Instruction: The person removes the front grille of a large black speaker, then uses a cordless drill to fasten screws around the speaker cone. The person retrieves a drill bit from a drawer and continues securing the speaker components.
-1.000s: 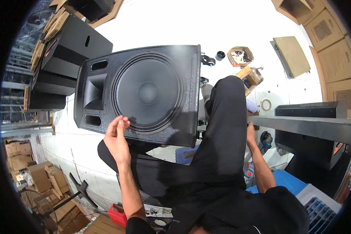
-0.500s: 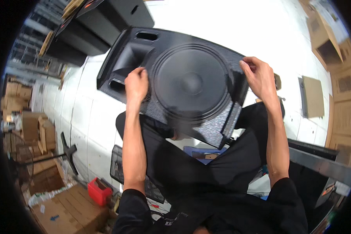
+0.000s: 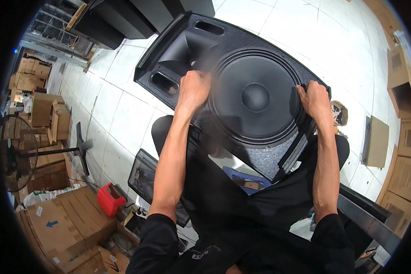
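Note:
A black speaker cabinet (image 3: 274,168) lies face up in front of me, its lower end between my knees. Set in its front is a large round woofer (image 3: 235,112) with a ribbed edge and a domed centre. My left hand (image 3: 195,91) is curled closed at the woofer's left rim, beside the flared horn (image 3: 180,49); its fingertips are hidden. At the opposite rim, my right hand (image 3: 315,99) bends its fingers down, thumb side against the woofer's edge. What either hand grips, if anything, does not show clearly.
A black mesh grille (image 3: 144,176) lies by my left leg, near a red plastic holder (image 3: 110,199). More black cabinets (image 3: 118,23) stand at the far left. Cardboard boxes (image 3: 71,217) and a standing fan (image 3: 20,153) are on the left. A small bin (image 3: 339,113) sits beyond my right hand.
Both hands have come in closer to the woofer's rim, the right one from the cabinet's right edge. The whole view has shifted, so the cabinet now sits further right.

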`<state>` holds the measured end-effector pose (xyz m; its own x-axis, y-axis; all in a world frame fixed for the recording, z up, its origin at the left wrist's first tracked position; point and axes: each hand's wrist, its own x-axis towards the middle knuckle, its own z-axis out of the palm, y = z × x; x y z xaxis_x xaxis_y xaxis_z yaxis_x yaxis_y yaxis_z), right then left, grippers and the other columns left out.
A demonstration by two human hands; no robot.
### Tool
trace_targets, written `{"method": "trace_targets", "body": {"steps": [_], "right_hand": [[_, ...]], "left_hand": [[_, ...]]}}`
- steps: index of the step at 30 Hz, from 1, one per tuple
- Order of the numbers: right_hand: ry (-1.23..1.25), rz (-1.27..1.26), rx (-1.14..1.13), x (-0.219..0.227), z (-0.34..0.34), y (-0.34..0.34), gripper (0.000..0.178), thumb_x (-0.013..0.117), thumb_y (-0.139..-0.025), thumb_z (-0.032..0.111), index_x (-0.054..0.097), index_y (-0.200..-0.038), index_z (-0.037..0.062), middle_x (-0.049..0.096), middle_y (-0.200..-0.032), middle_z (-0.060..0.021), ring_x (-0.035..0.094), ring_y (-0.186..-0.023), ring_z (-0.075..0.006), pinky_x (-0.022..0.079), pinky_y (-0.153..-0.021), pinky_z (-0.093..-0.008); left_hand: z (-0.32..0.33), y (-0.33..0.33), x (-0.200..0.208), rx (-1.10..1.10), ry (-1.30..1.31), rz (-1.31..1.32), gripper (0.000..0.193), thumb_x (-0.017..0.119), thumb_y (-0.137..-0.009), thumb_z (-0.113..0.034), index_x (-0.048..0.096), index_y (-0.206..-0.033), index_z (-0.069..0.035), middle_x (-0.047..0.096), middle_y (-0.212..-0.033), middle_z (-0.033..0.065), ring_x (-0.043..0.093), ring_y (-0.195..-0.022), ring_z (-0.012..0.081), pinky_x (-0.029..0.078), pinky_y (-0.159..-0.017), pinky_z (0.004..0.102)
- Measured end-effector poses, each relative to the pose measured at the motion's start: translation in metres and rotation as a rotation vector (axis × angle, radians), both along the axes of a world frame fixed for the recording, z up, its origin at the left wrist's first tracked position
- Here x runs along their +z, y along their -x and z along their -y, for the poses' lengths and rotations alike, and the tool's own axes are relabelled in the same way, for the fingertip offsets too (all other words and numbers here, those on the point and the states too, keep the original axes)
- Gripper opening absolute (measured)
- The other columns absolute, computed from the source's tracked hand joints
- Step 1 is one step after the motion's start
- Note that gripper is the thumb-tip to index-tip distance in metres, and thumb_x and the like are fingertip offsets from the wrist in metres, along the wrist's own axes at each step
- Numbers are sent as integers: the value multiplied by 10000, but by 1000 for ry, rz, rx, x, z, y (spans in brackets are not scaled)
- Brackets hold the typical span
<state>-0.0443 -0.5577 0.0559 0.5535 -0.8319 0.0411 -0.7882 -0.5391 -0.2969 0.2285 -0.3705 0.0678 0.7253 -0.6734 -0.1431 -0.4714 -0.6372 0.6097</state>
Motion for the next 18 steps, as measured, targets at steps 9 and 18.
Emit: {"method": "trace_targets", "body": {"steps": [9, 18], "right_hand": [[-148, -25, -157, 2, 5, -6, 486, 731, -864, 382, 631, -783, -87, 660, -800, -321, 666, -813, -486, 528, -732, -512], [-155, -5, -237, 4, -1, -11, 567, 692, -863, 464, 669, -762, -94, 668, -819, -333, 678, -828, -485, 531, -752, -516]], "left_hand": [[21, 16, -9, 25, -131, 134, 538, 616, -881, -395, 694, -1011, 121, 663, -988, 357, 650, -1035, 466, 494, -938, 467], [28, 16, -29, 118, -126, 148, 626, 590, -888, -412, 629, -1044, 193, 625, -1062, 388, 606, -1064, 493, 464, -961, 505]]}}
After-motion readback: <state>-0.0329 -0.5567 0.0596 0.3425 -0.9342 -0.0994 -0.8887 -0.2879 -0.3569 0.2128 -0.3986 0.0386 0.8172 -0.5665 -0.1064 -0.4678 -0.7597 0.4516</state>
